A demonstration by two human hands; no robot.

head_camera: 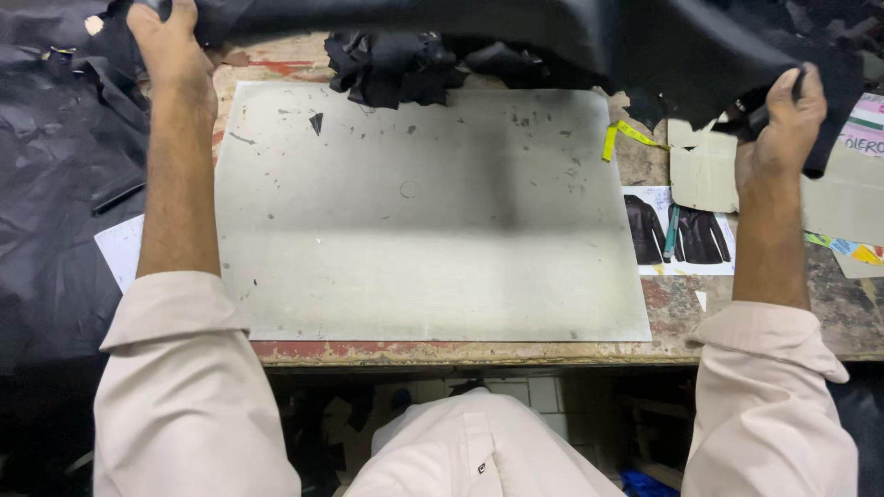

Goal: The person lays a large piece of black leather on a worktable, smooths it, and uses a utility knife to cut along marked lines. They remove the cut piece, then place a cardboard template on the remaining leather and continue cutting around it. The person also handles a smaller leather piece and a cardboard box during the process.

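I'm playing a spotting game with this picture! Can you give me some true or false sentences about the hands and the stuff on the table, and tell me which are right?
1. Both hands grip the big black sheet. True: the left hand and the right hand each hold an edge of it.
2. The grey metal plate is covered with tools. False: only small specks and scraps lie on it.
3. A paper with pictures of black jackets lies beside the plate. True.
4. A strip of yellow tape lies near the plate's far corner. True.
5. The person wears dark sleeves. False: the sleeves are light cream.
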